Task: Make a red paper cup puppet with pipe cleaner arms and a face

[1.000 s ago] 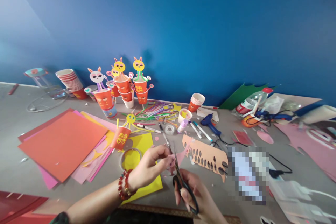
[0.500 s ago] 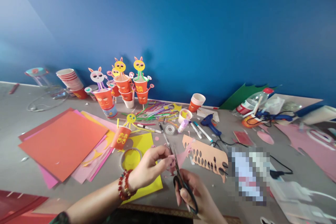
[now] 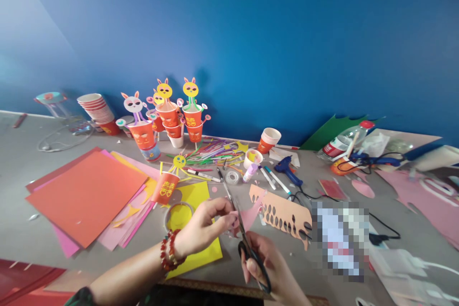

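My left hand (image 3: 210, 224) pinches a small piece of pink paper (image 3: 234, 220) between thumb and fingers. In my right hand (image 3: 267, 256) is a pair of black-handled scissors (image 3: 255, 263), its blades pointing up and away, right against the pink paper. Part of the pink sheet (image 3: 255, 213) sticks out to the right of the blades. Under my left hand lies a yellow sheet (image 3: 201, 253) with a roll of tape (image 3: 168, 220) on it. A red paper cup with a yellow paper figure (image 3: 167, 187) tilts just beyond. The exact cut line is hidden by my fingers.
Coloured paper sheets (image 3: 89, 196) are piled at left. Several cup figures (image 3: 141, 135) and stacked cups (image 3: 96, 110) stand along the wall. Pipe cleaners (image 3: 211, 152), a glue stick (image 3: 250, 172), a blue glue gun (image 3: 287, 168) with its cord, and a peach sheet with holes (image 3: 283, 213) lie nearby.
The scissor blades have come closer together along the pink paper, and both hands have shifted only slightly. Nothing else on the table has moved.
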`<state>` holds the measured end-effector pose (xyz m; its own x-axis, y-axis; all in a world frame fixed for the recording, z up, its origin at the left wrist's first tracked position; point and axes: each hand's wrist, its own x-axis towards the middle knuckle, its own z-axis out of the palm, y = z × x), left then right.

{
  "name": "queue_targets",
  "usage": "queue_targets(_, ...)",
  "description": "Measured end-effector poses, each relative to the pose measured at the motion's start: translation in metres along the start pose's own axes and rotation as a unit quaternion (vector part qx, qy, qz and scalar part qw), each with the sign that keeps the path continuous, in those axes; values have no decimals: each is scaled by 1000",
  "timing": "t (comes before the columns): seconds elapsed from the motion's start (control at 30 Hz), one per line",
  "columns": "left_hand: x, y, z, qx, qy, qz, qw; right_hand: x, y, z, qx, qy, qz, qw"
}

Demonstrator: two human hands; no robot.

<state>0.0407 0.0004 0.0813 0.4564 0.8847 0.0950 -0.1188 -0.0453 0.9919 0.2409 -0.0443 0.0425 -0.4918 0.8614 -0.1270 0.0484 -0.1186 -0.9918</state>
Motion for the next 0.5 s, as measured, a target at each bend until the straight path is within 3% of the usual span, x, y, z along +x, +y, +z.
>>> queue_targets(0.5, 1, 0, -2, 26, 0, -2, 1000, -2, -3, -2, -33, 4, 13, 999)
